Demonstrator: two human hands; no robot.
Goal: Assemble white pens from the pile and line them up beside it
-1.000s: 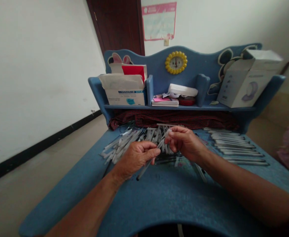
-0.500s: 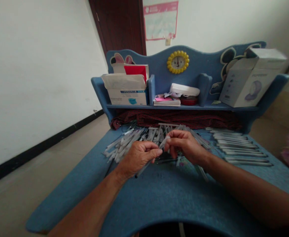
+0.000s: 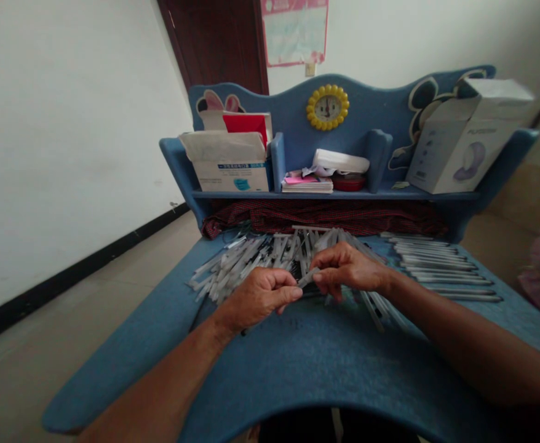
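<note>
My left hand is closed around a thin grey pen over the blue desk. My right hand pinches the pen's upper end, fingertips nearly touching those of the left. Both hands hover just in front of a loose heap of clear and grey pen parts spread across the desk's middle. Most of the pen's barrel is hidden inside my left fist.
A neat row of finished pens lies at the right. A dark red checked cloth lies under the shelf. The shelf holds a mask box, papers and a white carton. A yellow clock sits on the backboard.
Both hands have dropped slightly toward the desk and closed in on each other; the pen now lies flatter and shows less below my left fist.
</note>
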